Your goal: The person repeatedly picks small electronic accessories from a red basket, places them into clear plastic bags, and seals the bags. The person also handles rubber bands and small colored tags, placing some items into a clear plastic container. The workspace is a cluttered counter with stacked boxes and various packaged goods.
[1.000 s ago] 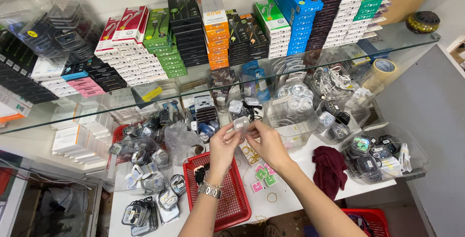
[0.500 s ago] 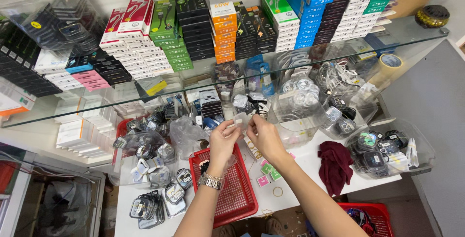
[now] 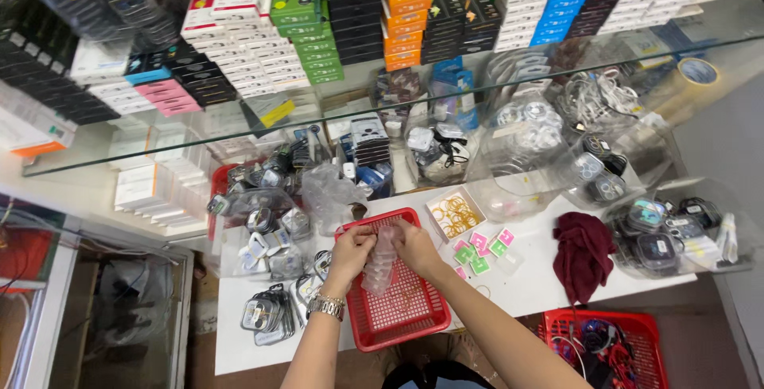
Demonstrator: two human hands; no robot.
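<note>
1. A clear plastic bag (image 3: 380, 260) is gripped at its top by both hands, the left hand (image 3: 351, 247) and right hand (image 3: 417, 247) pinched shut on it.
2. The bag is held above a red basket (image 3: 398, 317) on the white desk (image 3: 525, 289).
3. A silver watch (image 3: 325, 306) is worn on the left wrist.
4. Just beyond, a box of rubber bands (image 3: 454, 215) and a maroon cloth (image 3: 583, 252) are seen.
5. Farthest, stacked boxes (image 3: 406, 11) are seen behind a glass shelf (image 3: 199, 146).

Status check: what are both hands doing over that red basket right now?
Left hand and right hand: both pinching one small clear plastic bag. Bag hangs over the red basket. Nothing between hands and basket; dark red cloth off to the right.
</note>
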